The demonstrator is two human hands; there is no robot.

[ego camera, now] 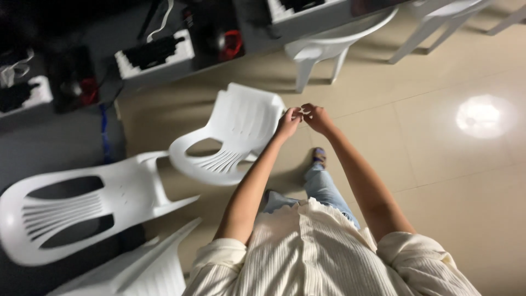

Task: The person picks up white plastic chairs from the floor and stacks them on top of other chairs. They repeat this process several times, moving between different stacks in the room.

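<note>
Left hand point(287, 123) and right hand point(316, 117) raised together, fingertips touching, fingers curled; impossible to tell if pinching anything. Just beside, lower left: white plastic chair point(227, 134) on beige tiled floor point(438, 164). Farther left, second white chair point(71, 205); dark worktop point(109, 38) beyond.

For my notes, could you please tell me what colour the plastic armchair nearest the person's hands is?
White, with a slatted backrest: the plastic armchair shows best in the head view.
</note>
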